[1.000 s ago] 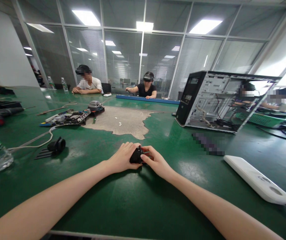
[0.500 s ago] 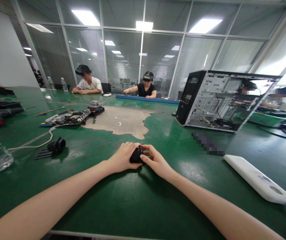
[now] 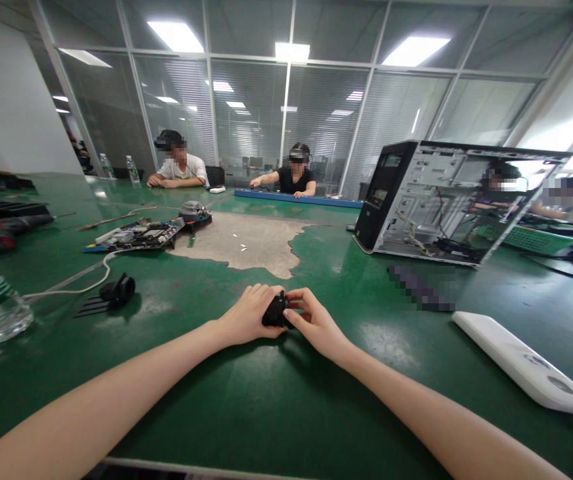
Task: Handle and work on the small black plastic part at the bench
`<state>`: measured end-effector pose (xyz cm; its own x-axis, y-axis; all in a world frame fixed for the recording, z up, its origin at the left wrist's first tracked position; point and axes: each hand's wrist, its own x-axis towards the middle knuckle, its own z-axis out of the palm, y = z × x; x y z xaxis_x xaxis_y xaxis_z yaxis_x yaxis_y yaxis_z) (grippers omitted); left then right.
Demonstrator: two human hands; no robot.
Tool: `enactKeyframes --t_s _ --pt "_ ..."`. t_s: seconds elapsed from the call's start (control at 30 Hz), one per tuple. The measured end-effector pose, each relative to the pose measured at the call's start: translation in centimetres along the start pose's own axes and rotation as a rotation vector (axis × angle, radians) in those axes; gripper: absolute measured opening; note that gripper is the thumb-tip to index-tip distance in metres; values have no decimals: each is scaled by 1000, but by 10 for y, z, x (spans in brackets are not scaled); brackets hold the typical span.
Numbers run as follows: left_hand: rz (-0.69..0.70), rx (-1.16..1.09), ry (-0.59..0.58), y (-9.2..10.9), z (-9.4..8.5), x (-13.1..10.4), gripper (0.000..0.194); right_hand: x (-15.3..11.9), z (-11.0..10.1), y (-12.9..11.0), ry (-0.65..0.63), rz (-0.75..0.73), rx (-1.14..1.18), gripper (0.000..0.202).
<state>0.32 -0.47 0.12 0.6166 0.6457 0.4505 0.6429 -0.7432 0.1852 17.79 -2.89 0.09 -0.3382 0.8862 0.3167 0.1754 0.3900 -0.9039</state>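
Over the green table [image 3: 266, 413], in from its near edge [image 3: 166, 468], the left hand [image 3: 245, 315] wraps a small black part [image 3: 273, 312] whose right end the right hand [image 3: 320, 328] pinches, with room leftward to a black slatted piece [image 3: 117, 291] and rightward to a long white device [image 3: 513, 353].

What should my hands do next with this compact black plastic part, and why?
Perhaps steady the compact black plastic part in your left hand and gently twist with your right hand: the left wraps one side, while the right pinches the other.
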Motion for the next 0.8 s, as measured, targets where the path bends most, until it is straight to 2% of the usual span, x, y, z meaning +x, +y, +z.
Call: enactKeyframes --t_s 0.1,0.23,0.43,0.67,0.8 --pt "-1 3 -7 0 0 0 56 0 0 0 -12 29 -23 26" --pt "-2 -5 -3 -1 0 -1 55 -2 -1 0 -60 2 -10 23" --pt "2 -12 6 -2 1 -1 59 -3 -1 0 27 -87 -88 13" --pt "-9 -29 -10 -2 1 -1 57 0 -1 5 -16 25 -57 26" --pt "-5 -4 -14 -2 1 -1 57 -3 -1 4 -60 -1 -19 25"
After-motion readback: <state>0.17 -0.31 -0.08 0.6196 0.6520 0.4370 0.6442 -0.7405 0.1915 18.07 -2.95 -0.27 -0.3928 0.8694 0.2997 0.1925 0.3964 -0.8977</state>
